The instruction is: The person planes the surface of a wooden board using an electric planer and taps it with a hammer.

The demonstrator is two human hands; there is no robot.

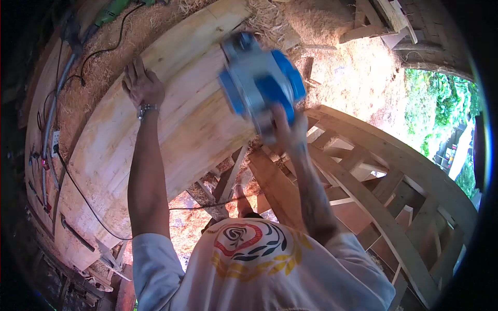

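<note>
A blue and grey electric planer [254, 78], smeared by motion, is over the right part of a wide pale wooden panel [181, 98]. Around its rear handle my right hand [285, 127] is closed, also blurred. Whether the tool's sole touches the wood cannot be made out. My left hand [143, 84], with a bracelet at the wrist, lies flat near the panel's far left edge, fingers spread. The panel's surface shows long boards side by side with yellowish streaks.
Wood shavings [270, 23] cover the ground beyond the panel. A black cable [93, 207] crosses the panel's near left part. On the right stands a slatted wooden frame [384, 171]. A green power tool [111, 11] lies at the upper left, near a white power strip [56, 142].
</note>
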